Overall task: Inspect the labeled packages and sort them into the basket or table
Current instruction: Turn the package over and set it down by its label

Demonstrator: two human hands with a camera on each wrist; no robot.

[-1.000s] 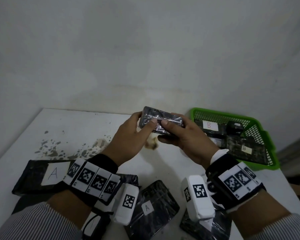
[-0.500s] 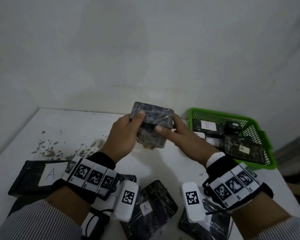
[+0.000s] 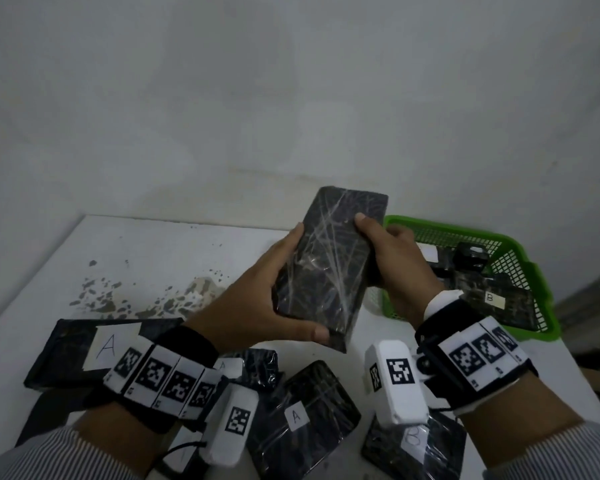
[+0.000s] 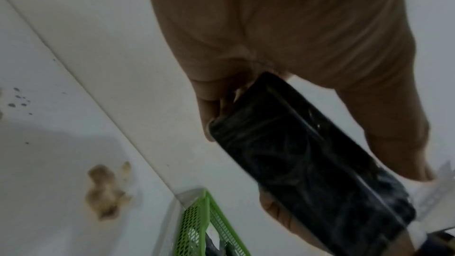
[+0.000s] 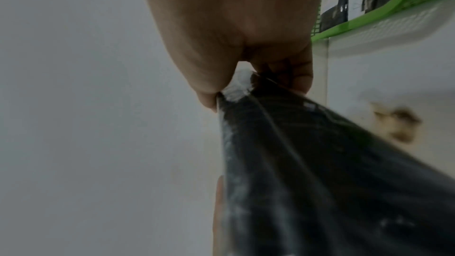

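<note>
Both hands, left hand (image 3: 257,299) and right hand (image 3: 395,268), grip one black film-wrapped package (image 3: 329,268), tilted, shiny creases, no label showing

Basket (image 3: 530,271) on table (image 3: 153,251) at right; loose packages (image 3: 302,417) along near edge.

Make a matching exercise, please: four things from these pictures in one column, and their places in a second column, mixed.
1. wrapped black package
2. package with label B
3. large package with label A
4. brown stain

a. inside the green basket
b. on the bare white table
c. held up by left hand and right hand
d. lying at the table's near left

Pairs: 1-c, 2-a, 3-d, 4-b
</note>
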